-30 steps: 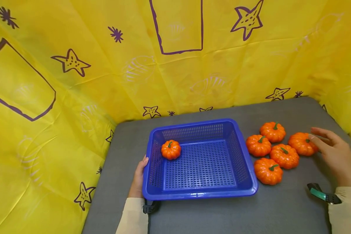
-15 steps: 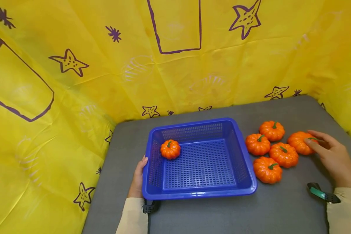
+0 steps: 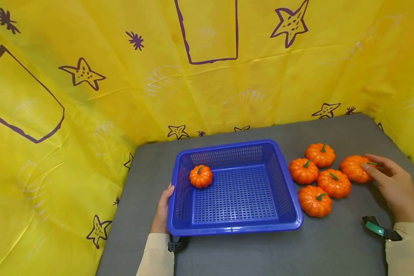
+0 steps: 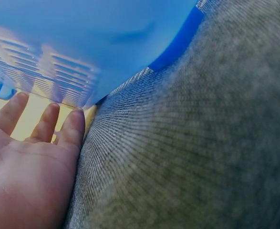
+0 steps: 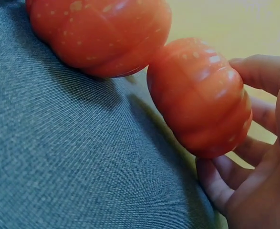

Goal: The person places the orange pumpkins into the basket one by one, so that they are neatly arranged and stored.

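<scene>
A blue plastic basket (image 3: 232, 230) with slotted walls stands on the grey table, one small orange pumpkin (image 3: 201, 176) in its far left part. My left hand (image 3: 163, 209) holds the basket's left side, thumb at the rim; in the left wrist view its fingers (image 4: 72, 128) reach up to the slotted wall. On the right, my right hand (image 3: 396, 186) grips an orange pumpkin (image 3: 354, 168) between thumb and fingers. That pumpkin (image 5: 199, 98) leans with its stem toward the hand, next to another pumpkin (image 5: 99, 36) in the right wrist view.
Several more orange pumpkins (image 3: 334, 183) with green stems sit in a cluster between the basket and my right hand. A yellow cloth (image 3: 207, 96) with starfish drawings encloses the back and sides of the grey table (image 3: 262, 255).
My right hand has moved slightly left onto the rightmost pumpkin and closed its fingers on it; the pumpkin has tipped a little. Left hand and basket stay in place.
</scene>
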`<state>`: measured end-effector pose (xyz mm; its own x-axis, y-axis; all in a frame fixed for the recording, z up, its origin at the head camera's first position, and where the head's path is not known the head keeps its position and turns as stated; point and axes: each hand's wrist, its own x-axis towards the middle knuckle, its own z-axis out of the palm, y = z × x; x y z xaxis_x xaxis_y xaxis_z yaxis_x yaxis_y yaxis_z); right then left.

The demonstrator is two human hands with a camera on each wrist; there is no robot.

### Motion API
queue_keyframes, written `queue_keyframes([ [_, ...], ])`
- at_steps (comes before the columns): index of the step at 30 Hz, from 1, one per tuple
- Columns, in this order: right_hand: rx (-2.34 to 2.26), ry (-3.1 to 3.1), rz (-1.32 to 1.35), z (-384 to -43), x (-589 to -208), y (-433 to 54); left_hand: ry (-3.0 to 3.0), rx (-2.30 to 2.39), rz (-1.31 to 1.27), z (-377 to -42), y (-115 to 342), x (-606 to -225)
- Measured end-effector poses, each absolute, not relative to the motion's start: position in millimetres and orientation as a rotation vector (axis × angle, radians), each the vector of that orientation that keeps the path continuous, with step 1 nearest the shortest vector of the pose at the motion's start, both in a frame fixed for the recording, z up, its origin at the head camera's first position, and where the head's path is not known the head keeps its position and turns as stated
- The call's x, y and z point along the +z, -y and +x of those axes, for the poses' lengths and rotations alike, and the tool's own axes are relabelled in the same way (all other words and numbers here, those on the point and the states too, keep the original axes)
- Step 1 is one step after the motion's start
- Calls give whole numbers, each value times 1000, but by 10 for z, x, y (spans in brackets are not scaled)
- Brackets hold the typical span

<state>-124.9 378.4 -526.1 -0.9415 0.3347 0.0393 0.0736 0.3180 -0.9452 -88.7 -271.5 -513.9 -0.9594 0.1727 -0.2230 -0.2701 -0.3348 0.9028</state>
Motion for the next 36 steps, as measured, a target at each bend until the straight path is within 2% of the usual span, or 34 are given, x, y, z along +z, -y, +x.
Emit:
queue_keyframes([
  [20, 1902, 2016, -366, -1234, -5112, -3741, -1605, 2370, -86, -888, 2718, -5140],
  [36, 1843, 2051, -332, -1218, -4971, -3618, -1644, 2371, -82, -914, 2717, -5156],
])
